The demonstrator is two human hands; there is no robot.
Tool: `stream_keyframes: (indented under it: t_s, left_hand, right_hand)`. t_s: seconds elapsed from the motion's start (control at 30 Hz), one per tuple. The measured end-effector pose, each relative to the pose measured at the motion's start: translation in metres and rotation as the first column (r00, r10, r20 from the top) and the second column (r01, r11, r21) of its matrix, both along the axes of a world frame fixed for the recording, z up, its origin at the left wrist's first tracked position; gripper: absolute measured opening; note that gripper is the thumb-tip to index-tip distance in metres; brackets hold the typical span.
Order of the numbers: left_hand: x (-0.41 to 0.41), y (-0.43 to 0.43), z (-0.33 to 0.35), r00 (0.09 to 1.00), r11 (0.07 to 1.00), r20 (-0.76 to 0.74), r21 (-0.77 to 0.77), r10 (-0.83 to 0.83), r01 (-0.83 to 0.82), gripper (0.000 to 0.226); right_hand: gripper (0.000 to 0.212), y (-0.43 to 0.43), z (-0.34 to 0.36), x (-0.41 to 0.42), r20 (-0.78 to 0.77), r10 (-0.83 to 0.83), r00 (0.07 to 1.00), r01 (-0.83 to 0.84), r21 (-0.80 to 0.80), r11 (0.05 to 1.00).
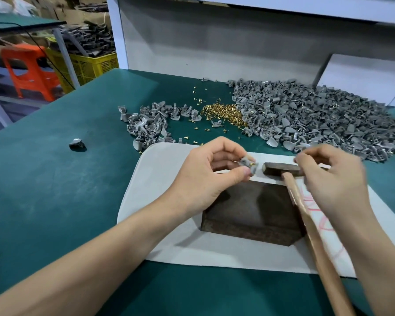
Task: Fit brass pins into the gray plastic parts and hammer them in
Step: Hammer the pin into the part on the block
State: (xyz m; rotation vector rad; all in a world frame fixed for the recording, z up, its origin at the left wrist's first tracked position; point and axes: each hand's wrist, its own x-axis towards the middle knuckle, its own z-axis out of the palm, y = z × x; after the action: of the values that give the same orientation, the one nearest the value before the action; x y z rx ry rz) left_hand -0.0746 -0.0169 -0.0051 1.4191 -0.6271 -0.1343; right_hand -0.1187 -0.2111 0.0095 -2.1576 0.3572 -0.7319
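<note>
One gray part [249, 167] is pinched in my left hand [205, 176] beyond the steel block [253, 213], likely for pin fitting. My right hand [331, 181] over the hammer [280, 170] is blurred; grip unclear.

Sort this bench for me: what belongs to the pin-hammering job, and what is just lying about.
Job: gray plastic part pinched in the left hand; brass pins; heap of gray parts; hammer; metal block; white mat.

Lying about: orange stool; yellow crate; lone gray part off to the left.
</note>
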Motion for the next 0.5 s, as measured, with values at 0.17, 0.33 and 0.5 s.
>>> stream_keyframes:
  t_s: [0.17,0.33,0.5]
  left_hand:
    - [0.006,0.001,-0.003,0.997,0.993,0.051,0.103,0.059,-0.064,0.019]
    - [0.011,0.003,-0.008,0.984,0.944,0.168,0.312,0.06,-0.11,0.012]
    - [0.015,0.004,-0.013,0.995,0.929,0.091,0.366,0.027,-0.058,0.011]
  right_hand:
    - [0.038,-0.029,-0.012,0.007,-0.607,-0.22,0.764,-0.006,-0.348,0.937]
    - [0.045,-0.014,-0.024,0.015,-0.519,-0.322,0.792,0.122,-0.383,0.916]
    - [0.019,-0.014,0.004,-0.003,-0.534,0.049,0.844,0.133,0.297,0.946]
